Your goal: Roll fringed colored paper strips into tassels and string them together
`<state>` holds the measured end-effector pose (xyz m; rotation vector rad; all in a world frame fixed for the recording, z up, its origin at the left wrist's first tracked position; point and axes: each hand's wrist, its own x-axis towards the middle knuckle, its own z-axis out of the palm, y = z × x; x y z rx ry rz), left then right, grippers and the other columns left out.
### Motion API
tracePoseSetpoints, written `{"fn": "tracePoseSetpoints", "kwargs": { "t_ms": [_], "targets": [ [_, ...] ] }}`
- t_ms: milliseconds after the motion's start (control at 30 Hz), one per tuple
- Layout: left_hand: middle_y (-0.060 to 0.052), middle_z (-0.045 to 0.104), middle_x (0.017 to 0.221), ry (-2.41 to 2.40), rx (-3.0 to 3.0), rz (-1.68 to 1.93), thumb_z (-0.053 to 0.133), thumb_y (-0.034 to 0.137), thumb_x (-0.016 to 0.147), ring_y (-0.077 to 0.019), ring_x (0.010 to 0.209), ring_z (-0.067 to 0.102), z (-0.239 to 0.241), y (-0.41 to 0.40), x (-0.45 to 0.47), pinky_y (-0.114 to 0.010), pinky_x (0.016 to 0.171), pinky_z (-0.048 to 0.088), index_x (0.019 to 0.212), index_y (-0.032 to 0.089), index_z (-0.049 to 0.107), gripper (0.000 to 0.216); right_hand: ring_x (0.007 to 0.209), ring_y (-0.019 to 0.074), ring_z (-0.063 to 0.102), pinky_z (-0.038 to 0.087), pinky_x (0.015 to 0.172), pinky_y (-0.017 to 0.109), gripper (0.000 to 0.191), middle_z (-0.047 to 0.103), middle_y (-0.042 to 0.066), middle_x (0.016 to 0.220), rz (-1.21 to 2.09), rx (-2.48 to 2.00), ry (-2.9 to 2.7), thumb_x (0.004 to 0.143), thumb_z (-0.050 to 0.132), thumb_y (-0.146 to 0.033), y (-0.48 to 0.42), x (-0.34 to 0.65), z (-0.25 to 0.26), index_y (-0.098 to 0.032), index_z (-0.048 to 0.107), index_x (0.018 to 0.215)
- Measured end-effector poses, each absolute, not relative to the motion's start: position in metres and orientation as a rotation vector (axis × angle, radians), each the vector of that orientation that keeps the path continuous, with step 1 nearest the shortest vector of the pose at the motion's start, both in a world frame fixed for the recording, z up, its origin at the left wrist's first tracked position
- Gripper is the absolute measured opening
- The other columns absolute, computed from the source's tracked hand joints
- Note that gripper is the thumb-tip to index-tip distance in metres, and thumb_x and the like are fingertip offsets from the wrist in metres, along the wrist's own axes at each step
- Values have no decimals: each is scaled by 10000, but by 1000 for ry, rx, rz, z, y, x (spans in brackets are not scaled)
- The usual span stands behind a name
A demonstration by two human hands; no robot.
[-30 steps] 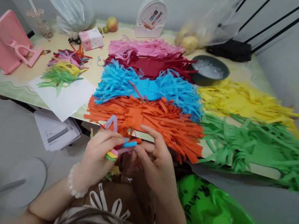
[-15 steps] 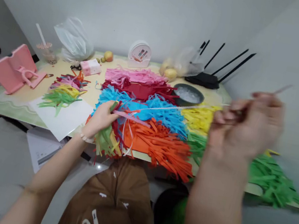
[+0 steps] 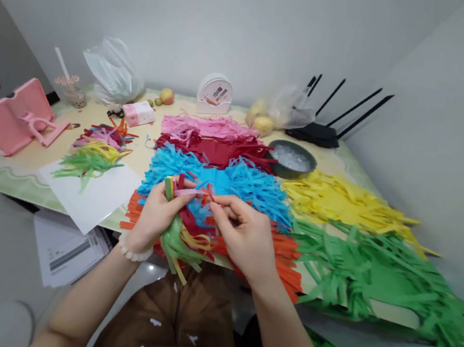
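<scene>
My left hand [image 3: 155, 214], a beaded bracelet at its wrist, is closed around a bundle of coloured strips [image 3: 177, 242], green, yellow and dark red, hanging below the fingers. A pink strip [image 3: 187, 192] runs from its thumb toward the right. Close beside it, my right hand [image 3: 244, 229] pinches at a small orange strip [image 3: 207, 194]; whether a needle or thread is also between those fingertips, I cannot tell. Beneath both hands lie piles of blue fringed strips [image 3: 252, 186] and orange fringed strips [image 3: 288, 261].
Pink [image 3: 217, 129], dark red [image 3: 218, 152], yellow [image 3: 344, 199] and green fringe piles [image 3: 375, 276] cover the table. A grey bowl [image 3: 290, 160], black router [image 3: 315, 134], pink stand [image 3: 15, 114], drink cup [image 3: 73, 92] and small mixed strips [image 3: 90, 163] on white paper [image 3: 92, 203] surround them.
My right hand has come down and left from high on the right, where it drew out a white thread, to beside my left hand. The left hand keeps hold of the bundle.
</scene>
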<state>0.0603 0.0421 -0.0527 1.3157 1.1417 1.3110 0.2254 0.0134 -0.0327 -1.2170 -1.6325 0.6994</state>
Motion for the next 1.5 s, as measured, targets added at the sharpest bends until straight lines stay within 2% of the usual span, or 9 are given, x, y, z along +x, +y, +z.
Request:
{"fn": "tracePoseSetpoints", "kwargs": {
  "t_ms": [367,733,900,1033,1133,1267,1333,1433,1500],
  "targets": [
    [-15,718,836,1274,1646,1397,645,229,813,-163,767,644,-51,31,58,-267,719,488,895,169,717,124,458,82,316,258,479,231,254,368,-71,498,783,-1242,-1592,897,559,-348,10,222,-41,-147,690,813],
    [-44,742,896,1313,1932,1390,622,168,838,-179,812,668,-51,25,59,-281,746,501,899,184,687,90,445,79,396,297,462,221,250,472,-59,486,1006,-1205,-1543,891,570,-362,11,223,-39,-147,649,791],
    [-50,722,945,1302,2010,1281,622,217,873,-189,861,652,-56,21,60,-285,782,486,968,212,661,102,406,101,504,403,417,207,429,630,-48,542,1332,-1021,-1275,810,679,-473,23,225,-44,-167,587,1097],
    [-24,700,907,1279,1955,1186,639,191,836,-173,813,637,-58,22,63,-257,744,471,963,213,623,131,337,75,452,343,340,183,423,645,-22,524,1611,-938,-1180,698,767,-523,31,228,-46,-172,604,868],
    [-3,688,862,1264,1896,1165,647,188,814,-160,773,618,-61,27,64,-244,723,454,948,205,620,138,330,51,390,279,319,169,351,581,-59,489,1396,-1012,-1160,700,789,-467,34,232,-45,-176,618,798],
    [0,691,828,1290,1766,1158,643,202,790,-167,761,615,-68,41,60,-262,734,461,879,182,656,92,436,74,506,367,371,187,251,631,-40,657,882,-984,-988,754,765,-394,43,260,-34,-208,601,793],
    [-27,723,877,1235,1677,1130,634,241,803,-194,841,652,-71,50,55,-293,798,483,878,171,699,121,491,82,555,389,403,193,230,665,-24,754,675,-873,-806,787,735,-374,50,282,-26,-229,558,801],
    [-84,738,1062,1159,1569,1189,652,312,816,-245,1083,643,-69,59,47,-349,958,465,917,159,746,207,457,79,515,378,419,206,148,602,-42,634,484,-800,-708,808,713,-308,56,302,-15,-235,585,800],
    [-87,741,1055,1169,1528,1240,662,343,818,-251,1079,645,-65,60,47,-351,953,472,932,158,758,238,417,82,469,360,401,222,83,567,-46,585,517,-894,-915,813,703,-283,54,294,-15,-219,650,820]
  ]
}}
